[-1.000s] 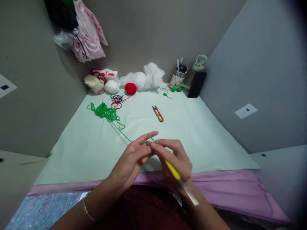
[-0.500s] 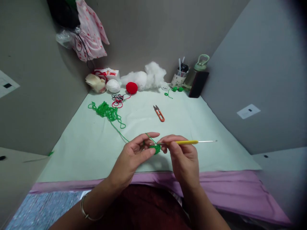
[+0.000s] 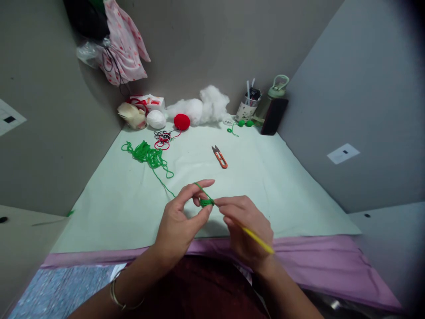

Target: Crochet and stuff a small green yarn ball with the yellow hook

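Between thumb and fingers, my left hand [image 3: 181,217] pinches a small green crochet piece [image 3: 206,202]. A strand of green yarn [image 3: 163,184] runs from a loose heap [image 3: 146,153] on the table to this hand, and over its raised index finger to the piece. My right hand [image 3: 247,226] grips a yellow-handled crochet hook [image 3: 257,239], its handle slanting down to the right. The hook's tip lies at the right edge of the green piece, mostly hidden by my fingers.
Orange thread snips [image 3: 219,157] lie mid-table beyond my hands. Along the back stand a red yarn ball [image 3: 182,122], a white ball [image 3: 156,119], white stuffing [image 3: 199,108], a pen cup [image 3: 247,108], a bottle [image 3: 275,95] and a dark phone [image 3: 274,116]. Panels enclose both sides.
My right hand has turned, swinging the hook from nearly level to a slant with its handle end lower and nearer me. My left hand and the green piece have shifted slightly left.
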